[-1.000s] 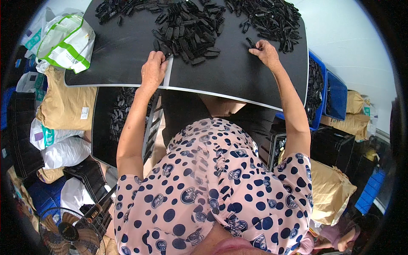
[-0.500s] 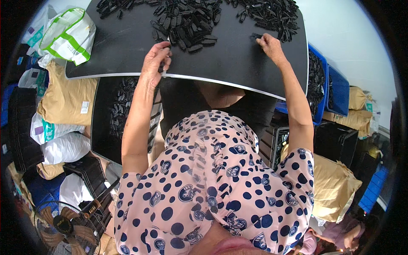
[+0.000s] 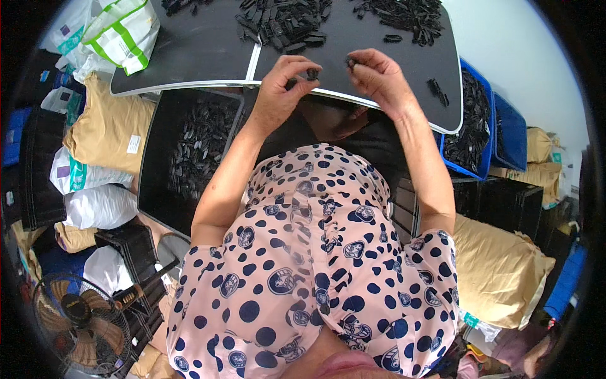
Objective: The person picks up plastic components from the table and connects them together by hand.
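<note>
Over the front edge of the black table [image 3: 189, 60], my left hand [image 3: 284, 85] is closed around a small black plastic piece [image 3: 312, 74], pinched between thumb and fingers. Facing it, my right hand [image 3: 384, 82] pinches another small dark piece [image 3: 351, 62] at its fingertips. The two hands are a short gap apart. Just beyond them lies a pile of elongated black plastic pieces [image 3: 284, 28], with a second pile [image 3: 407, 19] farther right. One loose piece [image 3: 392, 38] lies in front of that second pile, and a few more [image 3: 437, 92] rest near the right edge.
A white and green bag [image 3: 123, 38] stands on the table's left corner. Below left, a black crate [image 3: 146, 189] holds many black pieces; blue bins [image 3: 486, 126] with similar pieces stand at the right. Brown sacks [image 3: 107, 120] and a fan [image 3: 79, 309] are at the left.
My hands have come together from wide apart: the left moved right, the right moved left and nearer. A few loose pieces now lie near the table's right edge.
</note>
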Demonstrator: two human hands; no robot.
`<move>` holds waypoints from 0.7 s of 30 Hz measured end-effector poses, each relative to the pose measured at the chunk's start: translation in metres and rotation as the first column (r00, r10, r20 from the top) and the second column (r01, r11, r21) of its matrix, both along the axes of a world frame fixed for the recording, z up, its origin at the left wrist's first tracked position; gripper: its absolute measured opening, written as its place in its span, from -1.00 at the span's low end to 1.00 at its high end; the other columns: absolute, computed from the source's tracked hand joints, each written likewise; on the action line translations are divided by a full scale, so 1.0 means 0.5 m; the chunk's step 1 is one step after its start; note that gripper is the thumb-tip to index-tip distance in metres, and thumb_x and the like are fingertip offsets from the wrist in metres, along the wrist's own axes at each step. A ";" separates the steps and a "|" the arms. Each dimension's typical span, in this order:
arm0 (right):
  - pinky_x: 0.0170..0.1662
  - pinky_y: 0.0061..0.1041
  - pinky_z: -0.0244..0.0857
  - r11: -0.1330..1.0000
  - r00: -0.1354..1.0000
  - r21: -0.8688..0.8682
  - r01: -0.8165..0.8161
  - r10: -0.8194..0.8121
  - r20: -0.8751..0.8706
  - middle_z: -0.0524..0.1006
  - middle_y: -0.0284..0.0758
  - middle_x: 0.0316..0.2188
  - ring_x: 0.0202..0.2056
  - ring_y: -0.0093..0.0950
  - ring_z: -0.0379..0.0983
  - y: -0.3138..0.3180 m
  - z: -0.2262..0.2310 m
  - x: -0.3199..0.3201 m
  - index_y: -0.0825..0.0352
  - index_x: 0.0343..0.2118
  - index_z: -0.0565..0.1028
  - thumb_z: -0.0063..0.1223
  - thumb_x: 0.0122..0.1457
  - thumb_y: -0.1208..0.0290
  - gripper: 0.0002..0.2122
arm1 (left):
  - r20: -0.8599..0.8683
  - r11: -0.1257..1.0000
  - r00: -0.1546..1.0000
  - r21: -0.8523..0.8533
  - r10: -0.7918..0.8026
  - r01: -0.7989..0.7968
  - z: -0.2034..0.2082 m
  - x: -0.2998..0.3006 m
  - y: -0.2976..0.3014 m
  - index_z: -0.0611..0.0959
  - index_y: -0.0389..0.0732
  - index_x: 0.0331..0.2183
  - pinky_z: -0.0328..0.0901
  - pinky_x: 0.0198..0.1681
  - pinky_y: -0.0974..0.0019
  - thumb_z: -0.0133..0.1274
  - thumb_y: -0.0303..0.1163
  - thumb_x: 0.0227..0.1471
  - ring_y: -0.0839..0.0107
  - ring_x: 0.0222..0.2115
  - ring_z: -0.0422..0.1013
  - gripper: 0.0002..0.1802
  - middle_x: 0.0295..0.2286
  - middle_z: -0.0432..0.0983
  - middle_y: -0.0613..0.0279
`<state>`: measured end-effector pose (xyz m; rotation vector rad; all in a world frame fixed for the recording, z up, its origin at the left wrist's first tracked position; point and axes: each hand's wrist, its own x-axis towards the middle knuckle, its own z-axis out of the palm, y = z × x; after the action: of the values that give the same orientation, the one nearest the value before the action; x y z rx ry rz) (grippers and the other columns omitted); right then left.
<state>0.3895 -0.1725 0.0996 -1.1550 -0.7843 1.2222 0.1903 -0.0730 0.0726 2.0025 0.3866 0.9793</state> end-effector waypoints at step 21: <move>-0.53 -0.78 0.26 0.986 0.979 -0.116 -0.120 0.098 -0.179 0.49 -0.36 -0.48 -0.50 -0.68 0.40 -0.123 0.020 -0.055 0.38 -0.37 0.45 0.05 0.11 0.55 -0.95 | -0.027 0.952 0.999 0.302 -0.033 0.039 0.035 -0.004 -0.113 0.57 -0.26 -0.25 0.37 -0.38 0.39 0.15 -0.49 -0.10 0.35 -0.44 0.50 -0.72 -0.44 0.54 0.12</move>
<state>0.3622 -0.2340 0.1096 -1.1016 -0.6536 1.4613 0.1885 -0.1297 0.0899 2.2887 0.2192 1.0448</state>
